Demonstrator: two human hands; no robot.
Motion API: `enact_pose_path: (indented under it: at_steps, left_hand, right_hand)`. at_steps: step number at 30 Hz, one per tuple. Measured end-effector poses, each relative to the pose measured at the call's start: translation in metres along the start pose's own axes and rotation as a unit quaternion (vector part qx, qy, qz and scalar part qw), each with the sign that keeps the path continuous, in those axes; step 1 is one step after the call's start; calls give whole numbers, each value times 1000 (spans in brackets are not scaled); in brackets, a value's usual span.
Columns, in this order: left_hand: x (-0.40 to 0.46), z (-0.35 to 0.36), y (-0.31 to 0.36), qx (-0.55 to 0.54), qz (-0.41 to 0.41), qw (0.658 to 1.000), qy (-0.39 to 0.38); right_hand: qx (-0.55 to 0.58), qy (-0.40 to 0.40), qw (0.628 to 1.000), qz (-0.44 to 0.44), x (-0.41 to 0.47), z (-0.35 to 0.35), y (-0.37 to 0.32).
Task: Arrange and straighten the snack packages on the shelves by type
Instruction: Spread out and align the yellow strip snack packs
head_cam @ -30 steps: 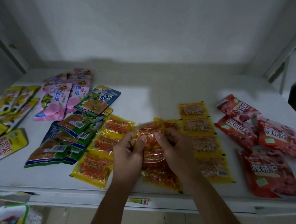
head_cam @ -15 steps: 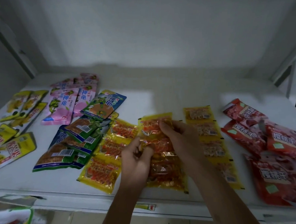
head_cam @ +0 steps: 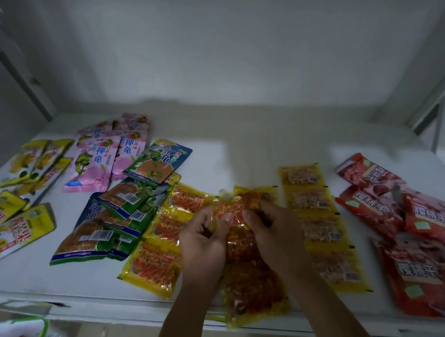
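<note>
1. I see both hands back together on the middle strip of yellow-and-orange snack packets. Half a second ago my right hand was reaching up to the strip's top packet while the left sat lower; now the two are level again, thumbs nearly meeting on the strip's upper part.
2. My left hand is curled and pinches the strip's left edge between thumb and fingers. The right hand is curled too, gripping the right edge. Neither is loose.
3. The strip lies lengthwise on the shelf, its bottom packet hanging just over the front lip. Its top end now looks bunched and lifted where a moment ago it lay flatter, so I judge I am gathering or folding it, not just smoothing it.
4. It sits between the left yellow strip, which looks to be the same type, and the paler yellow strip to the right, just beside both.
5. For the task, this means the middle strip is not yet straight. The green packs overlap untidily, as do the red packs; the pink packs and yellow packs at far left are grouped already.
</note>
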State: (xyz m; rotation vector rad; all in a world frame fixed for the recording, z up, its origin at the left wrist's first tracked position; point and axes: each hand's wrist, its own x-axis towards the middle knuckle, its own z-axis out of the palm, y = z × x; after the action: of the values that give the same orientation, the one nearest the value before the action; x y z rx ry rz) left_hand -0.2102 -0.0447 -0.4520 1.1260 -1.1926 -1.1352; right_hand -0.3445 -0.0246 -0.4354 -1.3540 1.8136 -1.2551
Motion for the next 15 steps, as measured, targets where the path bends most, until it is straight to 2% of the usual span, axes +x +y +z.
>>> enact_pose_path:
  at_steps: [3,10,15]
  left_hand:
    - [1,-1,-2,4,11,1000,16]
    - [0,0,-2,24,53,998,22]
    - [0,0,-1,15,8,999,30]
  right_hand:
    - [15,9,1000,2,0,6,-1]
    - [-22,47,996,-69,-5,14,-8]
    - [-49,33,998,-36,-2,14,-6]
